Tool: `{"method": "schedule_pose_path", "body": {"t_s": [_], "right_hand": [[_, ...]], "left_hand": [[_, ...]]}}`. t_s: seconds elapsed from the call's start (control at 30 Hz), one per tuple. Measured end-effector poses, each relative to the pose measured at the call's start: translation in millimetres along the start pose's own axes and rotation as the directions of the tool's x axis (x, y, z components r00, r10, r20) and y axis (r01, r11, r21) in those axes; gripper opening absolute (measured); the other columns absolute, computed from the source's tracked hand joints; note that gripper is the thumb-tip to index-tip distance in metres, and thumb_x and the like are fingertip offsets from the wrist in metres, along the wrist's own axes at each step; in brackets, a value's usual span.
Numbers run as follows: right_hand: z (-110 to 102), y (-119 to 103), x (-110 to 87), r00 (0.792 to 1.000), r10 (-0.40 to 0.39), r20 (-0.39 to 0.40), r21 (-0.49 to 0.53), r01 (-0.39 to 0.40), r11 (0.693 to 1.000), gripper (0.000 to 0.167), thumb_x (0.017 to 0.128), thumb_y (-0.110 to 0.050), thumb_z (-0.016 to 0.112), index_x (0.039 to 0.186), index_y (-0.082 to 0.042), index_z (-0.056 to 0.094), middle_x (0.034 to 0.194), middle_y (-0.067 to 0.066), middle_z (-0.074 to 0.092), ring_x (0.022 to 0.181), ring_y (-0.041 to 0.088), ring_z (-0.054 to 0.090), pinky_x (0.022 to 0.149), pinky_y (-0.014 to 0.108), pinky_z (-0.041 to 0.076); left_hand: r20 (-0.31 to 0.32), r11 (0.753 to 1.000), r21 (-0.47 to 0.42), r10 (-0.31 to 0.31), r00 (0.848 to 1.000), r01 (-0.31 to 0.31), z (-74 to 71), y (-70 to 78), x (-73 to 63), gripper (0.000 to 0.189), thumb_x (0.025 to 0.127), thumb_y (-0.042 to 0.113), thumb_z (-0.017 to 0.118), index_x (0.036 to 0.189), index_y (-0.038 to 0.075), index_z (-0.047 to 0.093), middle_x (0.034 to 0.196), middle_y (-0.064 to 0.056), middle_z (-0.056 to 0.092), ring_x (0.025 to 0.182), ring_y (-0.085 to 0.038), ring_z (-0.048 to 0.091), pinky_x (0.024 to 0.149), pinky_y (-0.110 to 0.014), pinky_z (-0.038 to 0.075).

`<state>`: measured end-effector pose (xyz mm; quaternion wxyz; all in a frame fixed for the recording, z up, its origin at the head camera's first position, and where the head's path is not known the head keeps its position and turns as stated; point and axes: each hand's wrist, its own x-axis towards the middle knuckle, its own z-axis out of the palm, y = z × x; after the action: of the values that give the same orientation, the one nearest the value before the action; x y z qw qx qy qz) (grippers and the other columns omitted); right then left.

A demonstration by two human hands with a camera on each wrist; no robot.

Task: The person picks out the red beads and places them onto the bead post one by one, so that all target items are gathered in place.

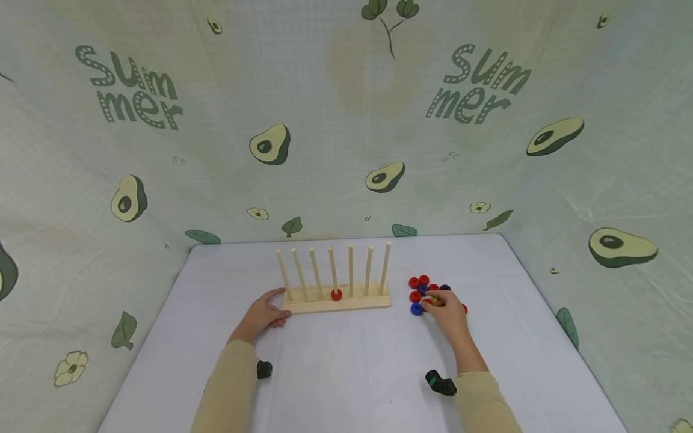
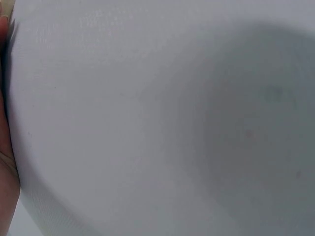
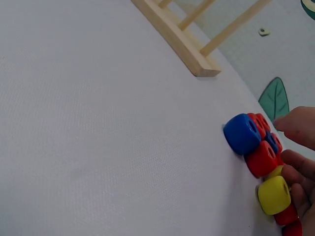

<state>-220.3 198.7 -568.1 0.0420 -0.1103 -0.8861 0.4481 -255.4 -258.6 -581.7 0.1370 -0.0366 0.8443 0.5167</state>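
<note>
A wooden stand (image 1: pixel 335 305) with a row of upright pegs is on the table in the head view. One red bead (image 1: pixel 336 295) sits at the foot of its middle peg. My left hand (image 1: pixel 262 316) holds the stand's left end, thumb at the front and index finger toward the back. On the right, my right hand (image 1: pixel 446 310) reaches over a cluster of beads, thumb and fingers spread apart. Beside its fingers in the right wrist view are a blue bead (image 3: pixel 242 133), a red bead (image 3: pixel 262 159) and a yellow bead (image 3: pixel 274 195). The hand partly hides the cluster.
A white cloth (image 1: pixel 346 373) covers the table. Behind it hangs a curtain (image 1: pixel 325 198) printed with avocados. A dark wrist device (image 1: pixel 441 383) is at the right sleeve. The left wrist view shows mostly pale cloth and a hand's edge.
</note>
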Motion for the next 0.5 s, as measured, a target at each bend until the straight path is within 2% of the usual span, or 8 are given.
{"method": "schedule_pose_path", "body": {"t_s": [0.1, 0.5], "right_hand": [[0.8, 1.8, 0.0, 1.000, 0.006, 0.012, -0.010, -0.006, 1.000, 0.031, 0.088, -0.012, 0.070, 0.118, -0.002, 0.068, 0.113, 0.016, 0.054, 0.096, 0.029, 0.048, 0.074, 0.035, 0.044], [3.1, 6.9, -0.9, 1.000, -0.006, 0.025, -0.028, 0.006, 1.000, 0.035, 0.084, -0.004, 0.073, 0.118, -0.002, 0.067, 0.113, 0.016, 0.054, 0.101, 0.031, 0.048, 0.086, 0.043, 0.042]], "left_hand": [[-0.007, 1.000, -0.011, -0.014, 1.000, 0.014, 0.2, 0.0, -0.1, 0.074, 0.081, 0.008, 0.079, 0.145, 0.007, 0.042, 0.063, -0.004, 0.065, 0.051, -0.011, 0.057, 0.054, -0.024, 0.047], [-0.018, 1.000, -0.011, -0.005, 1.000, 0.005, 0.3, -2.7, 2.2, 0.073, 0.082, 0.008, 0.078, 0.146, 0.008, 0.042, 0.063, -0.004, 0.065, 0.051, -0.011, 0.057, 0.054, -0.025, 0.047]]}}
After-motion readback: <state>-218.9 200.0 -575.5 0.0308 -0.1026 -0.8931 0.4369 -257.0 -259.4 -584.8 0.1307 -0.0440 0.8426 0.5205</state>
